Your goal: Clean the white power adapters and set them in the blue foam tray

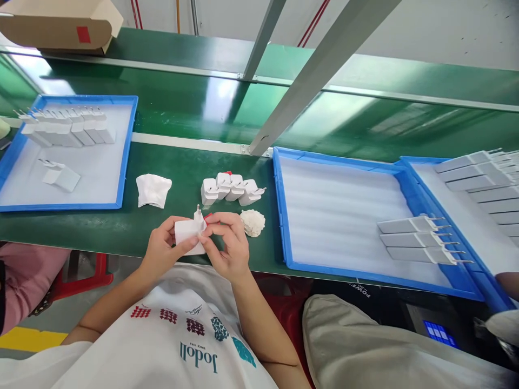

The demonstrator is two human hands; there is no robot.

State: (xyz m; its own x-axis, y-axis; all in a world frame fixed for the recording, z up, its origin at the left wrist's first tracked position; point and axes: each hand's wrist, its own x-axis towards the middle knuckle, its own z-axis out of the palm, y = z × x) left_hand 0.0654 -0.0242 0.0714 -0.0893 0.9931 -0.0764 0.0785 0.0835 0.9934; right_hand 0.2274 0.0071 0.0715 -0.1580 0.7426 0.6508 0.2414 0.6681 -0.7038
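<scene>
A white two-pin plug charger (pixel 187 230) is held up over the front edge of the green bench, its pins pointing up. My left hand (pixel 162 243) is closed around its left side, with the thumb along the front. My right hand (pixel 229 246) pinches the charger's right edge with thumb and fingers. A bit of something red shows behind the right fingertips, too hidden to name. Just beyond my hands stands a short row of several white plug chargers (pixel 231 188). A crumpled cream-coloured wad (pixel 253 223) lies by my right hand, and a folded white cloth (pixel 153 190) lies farther left.
At the left, a blue-rimmed tray (pixel 128 146) holds several chargers. On the right, another blue-rimmed tray (pixel 324 208) has 3 chargers, and a further tray (pixel 454 216) overlaps its edge. A slanting metal post (pixel 300 89) rises behind the bench. People sit on both sides.
</scene>
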